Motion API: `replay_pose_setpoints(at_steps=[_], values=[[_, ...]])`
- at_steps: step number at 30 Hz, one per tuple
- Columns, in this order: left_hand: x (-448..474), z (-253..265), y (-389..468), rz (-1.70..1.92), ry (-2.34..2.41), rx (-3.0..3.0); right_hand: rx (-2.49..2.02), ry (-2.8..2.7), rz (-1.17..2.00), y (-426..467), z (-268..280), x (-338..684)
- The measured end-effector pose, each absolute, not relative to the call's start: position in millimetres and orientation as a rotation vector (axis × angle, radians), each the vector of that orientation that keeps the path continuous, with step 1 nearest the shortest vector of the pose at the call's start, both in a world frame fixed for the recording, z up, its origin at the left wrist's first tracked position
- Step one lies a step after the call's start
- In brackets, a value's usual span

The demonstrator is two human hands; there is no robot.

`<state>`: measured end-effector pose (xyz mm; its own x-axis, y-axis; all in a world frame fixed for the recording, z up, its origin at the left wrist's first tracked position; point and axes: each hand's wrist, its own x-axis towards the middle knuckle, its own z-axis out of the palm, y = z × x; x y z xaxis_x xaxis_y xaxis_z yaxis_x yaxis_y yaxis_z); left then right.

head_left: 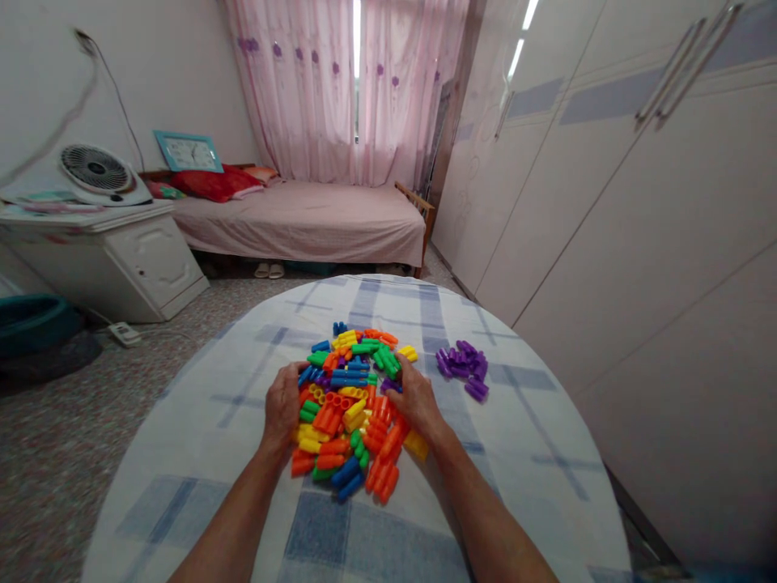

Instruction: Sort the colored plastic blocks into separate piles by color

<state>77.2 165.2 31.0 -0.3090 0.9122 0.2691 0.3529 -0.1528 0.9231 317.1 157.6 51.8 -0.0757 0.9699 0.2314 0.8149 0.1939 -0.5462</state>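
On cloth-covered round tbl (pixel 522 470) lies a loose pile of plastic pcs (pixel 352 413), mixed cols.: orange, yellow, green, blue, a few purple. Pcs are glossy, formed as short tubes joined side by side in rows; several show open round ends. They lie at all angles, some atop others; orange is heaviest at the near R part.

Pile sits btwn the two hands. L hand (pixel 282 405) is against its L side, fingers curved at the edge, tips partly hidden; whether it pinches a pc, cannot tell. R hand (pixel 418 398) is at its R side, thumb and forefinger spread apart, forefinger next to a green pc (pixel 387 360), thumb by a purple pc (pixel 387 385). Yellow pc (pixel 416 444) lies just beside R wrist.

Separate grp. of purple pcs (pixel 464 362) lies to R of R hand, apart from main pile.

Beyond tbl: bed (pixel 303 219) w/ pink cover, pink curtains (pixel 291 89). To L: fan (pixel 97 170) on white cabinet (pixel 151 267).
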Motion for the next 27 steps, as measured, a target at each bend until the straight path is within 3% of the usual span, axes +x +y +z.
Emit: replay_pose_setpoints(at_steps=[10, 18, 27], values=[[78, 31, 165, 1.475, 1.616, 1.389, -1.592, -2.002, 0.626, 158, 89, 361], [77, 31, 165, 1.472, 1.621, 1.435, -2.076, -1.798, 0.12, 159, 93, 439], [78, 33, 165, 1.475, 1.638, 1.427, -2.138, -1.783, -0.056, 163, 80, 442]])
